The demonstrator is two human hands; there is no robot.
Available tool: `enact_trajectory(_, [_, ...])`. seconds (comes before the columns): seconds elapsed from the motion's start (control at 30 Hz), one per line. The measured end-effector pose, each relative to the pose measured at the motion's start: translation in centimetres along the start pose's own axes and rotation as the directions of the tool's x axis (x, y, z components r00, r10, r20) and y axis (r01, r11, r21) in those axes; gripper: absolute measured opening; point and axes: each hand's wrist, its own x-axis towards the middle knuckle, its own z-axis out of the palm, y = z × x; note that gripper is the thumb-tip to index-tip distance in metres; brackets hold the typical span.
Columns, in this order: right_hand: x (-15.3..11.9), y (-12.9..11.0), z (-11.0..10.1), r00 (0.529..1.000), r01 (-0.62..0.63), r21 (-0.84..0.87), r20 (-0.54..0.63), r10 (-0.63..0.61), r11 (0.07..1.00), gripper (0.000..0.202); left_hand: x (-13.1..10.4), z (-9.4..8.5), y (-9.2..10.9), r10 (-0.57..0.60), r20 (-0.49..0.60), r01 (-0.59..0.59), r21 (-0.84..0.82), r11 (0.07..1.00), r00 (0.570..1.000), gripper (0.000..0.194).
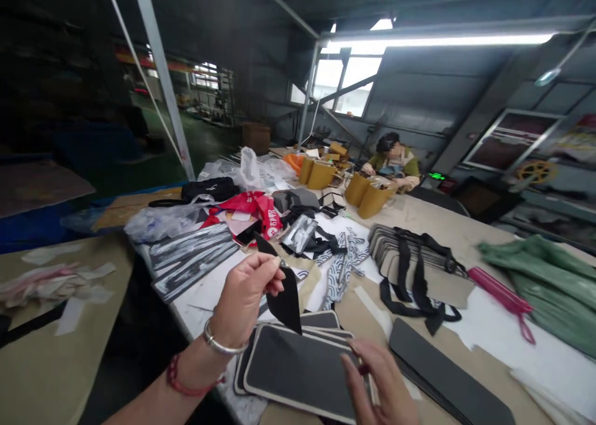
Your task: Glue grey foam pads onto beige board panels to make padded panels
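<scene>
Now the left hand point(246, 298) has its thumb and fingers pinching a black fabric piece point(287, 301), which hangs just above a stack of dark, pale-edged panels point(293, 369) on the counter point(431, 215)! Over at the stack's right side, the right hand point(384, 381) curls its fingers; whether they're gripping anything, I can't tell. Farther right, long dark panels point(451, 372) lie near a magenta zipped pouch point(500, 290) and green cloth point(542, 282).

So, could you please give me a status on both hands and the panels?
Left hand pinching black strip. Right hand at right edge of stacked panels. Strip partly hiding them.
</scene>
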Motion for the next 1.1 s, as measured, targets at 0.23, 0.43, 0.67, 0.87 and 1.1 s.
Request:
enact_trajectory(0.23, [1.4,-3.4,-1.8,0.976,0.168,-0.09,-0.128,-0.178,0.982,0.013,-7.5,5.1,-1.9,-0.102,0.229,0.093,0.049,0.994,0.968,0.025])
enact_trajectory(0.43, [-2.2,-1.0,-9.1,0.981,0.114,-0.088,-0.147,-0.126,0.99,0.015,-11.0,6.7,-4.9,0.246,0.274,-0.346,0.416,0.841,0.93,0.021])
enact_trajectory(0.67, [-6.4,1.2,-16.8,0.998,0.037,-0.065,-0.054,-0.041,0.997,0.013,-13.6,9.8,-6.7,0.468,0.687,-0.826,0.394,0.402,0.556,0.017])
enact_trajectory(0.87, [-8.9,4.0,-20.0,0.998,0.067,-0.093,-0.011,-0.069,0.993,0.012,-16.0,12.5,-7.7,0.434,0.777,-0.882,0.328,0.339,0.456,0.01])
enact_trajectory(1.1, [-12.0,6.6,-23.6,0.938,-0.051,-0.177,-0.345,-0.014,0.983,0.016,-18.3,15.9,-6.7,0.448,0.744,-0.864,0.368,0.345,0.496,0.008])
